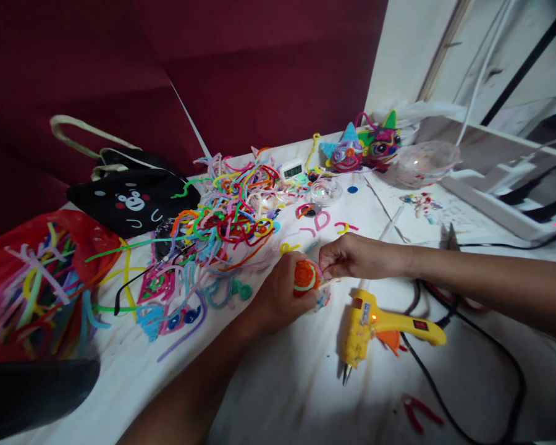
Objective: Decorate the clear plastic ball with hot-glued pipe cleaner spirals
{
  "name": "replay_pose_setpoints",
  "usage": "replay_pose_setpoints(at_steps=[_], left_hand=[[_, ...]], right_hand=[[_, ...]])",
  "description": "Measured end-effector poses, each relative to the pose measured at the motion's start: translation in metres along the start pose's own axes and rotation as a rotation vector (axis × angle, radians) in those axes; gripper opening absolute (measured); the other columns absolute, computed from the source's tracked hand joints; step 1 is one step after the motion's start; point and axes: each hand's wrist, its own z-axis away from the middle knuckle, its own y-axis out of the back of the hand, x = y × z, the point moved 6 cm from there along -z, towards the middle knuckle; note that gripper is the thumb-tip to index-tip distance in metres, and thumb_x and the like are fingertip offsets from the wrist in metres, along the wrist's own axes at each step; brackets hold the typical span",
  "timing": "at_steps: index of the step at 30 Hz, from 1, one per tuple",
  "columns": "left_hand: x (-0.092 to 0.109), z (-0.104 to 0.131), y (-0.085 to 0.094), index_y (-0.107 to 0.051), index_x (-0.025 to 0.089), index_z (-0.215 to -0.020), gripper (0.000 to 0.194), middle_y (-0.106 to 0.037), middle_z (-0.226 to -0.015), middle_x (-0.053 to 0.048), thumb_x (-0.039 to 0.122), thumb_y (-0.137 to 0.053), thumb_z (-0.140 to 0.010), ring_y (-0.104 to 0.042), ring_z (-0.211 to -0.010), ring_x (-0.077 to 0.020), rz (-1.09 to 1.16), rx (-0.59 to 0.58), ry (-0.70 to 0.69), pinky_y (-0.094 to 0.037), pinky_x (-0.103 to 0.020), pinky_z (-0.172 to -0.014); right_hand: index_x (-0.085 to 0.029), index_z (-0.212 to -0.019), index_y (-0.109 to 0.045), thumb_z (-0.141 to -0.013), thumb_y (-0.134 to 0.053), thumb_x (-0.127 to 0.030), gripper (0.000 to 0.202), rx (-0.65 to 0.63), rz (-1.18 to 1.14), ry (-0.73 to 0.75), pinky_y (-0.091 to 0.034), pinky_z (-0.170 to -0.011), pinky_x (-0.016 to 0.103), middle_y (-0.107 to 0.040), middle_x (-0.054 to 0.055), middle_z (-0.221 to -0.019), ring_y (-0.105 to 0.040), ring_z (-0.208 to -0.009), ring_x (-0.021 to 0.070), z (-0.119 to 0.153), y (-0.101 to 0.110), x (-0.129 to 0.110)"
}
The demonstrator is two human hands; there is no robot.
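My left hand (pixel 285 290) is closed around a small rounded craft piece (pixel 306 276) covered in coiled pipe cleaner, orange on the side that shows. Across from it, my right hand (pixel 341 256) pinches at the piece's edge, where a thin pale pink strand (pixel 330 282) sticks out. The fingertips hide where strand and piece meet. Just right of the hands lies a yellow glue gun (pixel 362 327), its small light glowing orange and its nozzle toward the front.
A tangled heap of pipe cleaners (pixel 241 204) spreads left of centre, beside a black bag (pixel 134 198) and a red bag (pixel 90 232). Decorated figures (pixel 347 154) stand at the back. Red-handled cutters (pixel 414 415) and a black cable (pixel 505 352) lie at right.
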Motion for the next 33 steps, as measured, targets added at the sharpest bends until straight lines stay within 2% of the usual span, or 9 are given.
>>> replay_pose_setpoints(at_steps=[7,14,21,29,33], left_hand=[[-0.001,0.000,0.000,-0.043,0.021,-0.107,0.039,-0.058,-0.101,-0.006,0.024,-0.062,-0.073,-0.057,-0.094,-0.0242,-0.001,0.002,0.007,-0.047,-0.041,-0.086],[0.003,0.000,0.001,-0.044,0.020,-0.106,0.037,-0.056,-0.101,-0.006,0.024,-0.061,-0.073,-0.056,-0.091,-0.0229,0.009,-0.017,0.044,-0.046,-0.039,-0.083],[0.001,0.001,0.001,-0.043,0.021,-0.109,0.040,-0.055,-0.103,-0.005,0.024,-0.060,-0.072,-0.055,-0.092,-0.0223,0.007,-0.022,0.061,-0.045,-0.037,-0.084],[0.002,0.000,0.000,-0.044,0.020,-0.108,0.040,-0.055,-0.102,-0.006,0.023,-0.061,-0.072,-0.054,-0.092,-0.0226,0.022,-0.032,0.057,-0.045,-0.037,-0.083],[0.001,-0.001,0.001,-0.045,0.019,-0.105,0.038,-0.055,-0.100,-0.006,0.023,-0.061,-0.071,-0.054,-0.089,-0.0228,0.017,-0.024,0.065,-0.045,-0.037,-0.080]], right_hand=[[-0.015,-0.083,-0.069,-0.081,-0.062,-0.021,0.010,-0.004,0.021,0.040,-0.046,-0.064,0.025,-0.071,0.002,-0.075,-0.064,-0.069,0.0142,-0.001,0.000,-0.002],[-0.014,-0.082,-0.070,-0.080,-0.065,-0.028,0.015,-0.014,-0.065,0.016,-0.047,-0.062,0.025,-0.071,0.002,-0.074,-0.065,-0.070,0.0148,-0.006,-0.001,0.004],[-0.015,-0.079,-0.070,-0.076,-0.069,-0.034,0.019,-0.057,-0.180,-0.045,-0.048,-0.060,0.024,-0.069,-0.001,-0.067,-0.062,-0.064,0.0122,-0.009,-0.001,0.007],[-0.016,-0.070,-0.068,-0.068,-0.072,-0.030,0.015,-0.114,-0.273,-0.153,-0.047,-0.054,0.024,-0.064,-0.004,-0.057,-0.059,-0.054,0.0103,-0.017,-0.002,0.009],[-0.017,-0.066,-0.067,-0.067,-0.070,-0.029,0.013,-0.123,-0.252,-0.182,-0.046,-0.052,0.024,-0.062,-0.004,-0.054,-0.057,-0.051,0.0099,-0.021,-0.003,0.011]])
